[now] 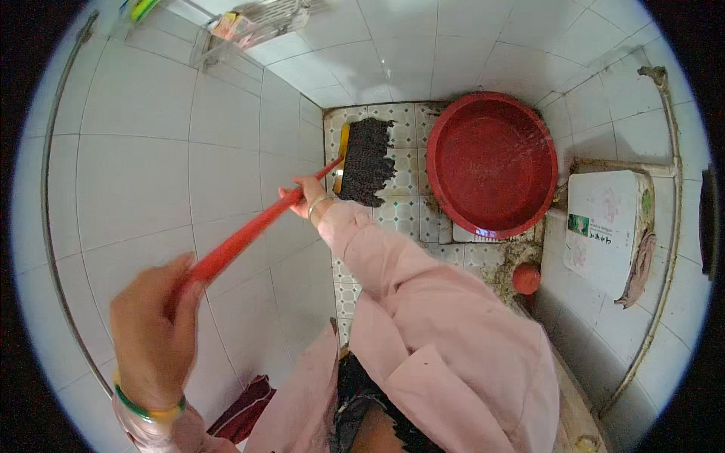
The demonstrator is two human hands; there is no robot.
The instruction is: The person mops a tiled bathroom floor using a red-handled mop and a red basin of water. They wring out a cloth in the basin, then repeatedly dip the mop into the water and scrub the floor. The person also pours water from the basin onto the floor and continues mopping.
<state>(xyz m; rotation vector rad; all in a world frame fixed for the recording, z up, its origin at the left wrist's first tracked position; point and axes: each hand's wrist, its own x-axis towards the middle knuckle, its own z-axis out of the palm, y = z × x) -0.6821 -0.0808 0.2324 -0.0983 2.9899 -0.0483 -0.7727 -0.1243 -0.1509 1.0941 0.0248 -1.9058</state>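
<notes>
A mop with a long red handle slants from the lower left up to its head. My left hand, with a green and yellow bangle at the wrist, grips the handle near its upper end. Farther down the handle, my right hand is closed around it, a bracelet on that wrist. The yellow clamp carries dark, shaggy mop strands, which lie spread on the patterned floor tiles near the left wall. To the right of the strands stands a large red plastic basin.
White tiled walls close in on both sides. At the right are a white box-like unit with a cloth on its edge, a pipe and a small red round object. A wire rack hangs above; dark red fabric lies lower left.
</notes>
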